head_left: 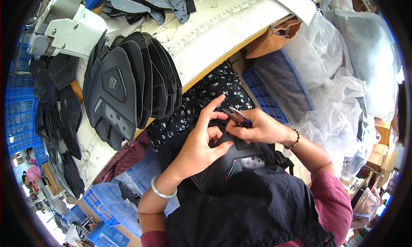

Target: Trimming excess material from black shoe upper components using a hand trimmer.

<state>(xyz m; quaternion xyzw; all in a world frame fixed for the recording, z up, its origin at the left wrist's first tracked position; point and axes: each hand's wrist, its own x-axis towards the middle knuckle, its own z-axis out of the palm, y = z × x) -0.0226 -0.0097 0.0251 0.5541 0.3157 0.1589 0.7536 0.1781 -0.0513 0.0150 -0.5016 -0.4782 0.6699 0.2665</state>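
In the upper middle of the frame lies a pale surface (223,28) with a printed ruler scale along it. On its left part a fan of black shaped panels (128,86) stands overlapping. A grey-white sewing machine (64,26) is at the upper left. More dark pieces (146,4) lie at the top edge. Blue plastic crates (274,88) are right of the centre, and clear plastic bags (343,75) fill the right side. Further blue crates (103,217) are at the lower left.
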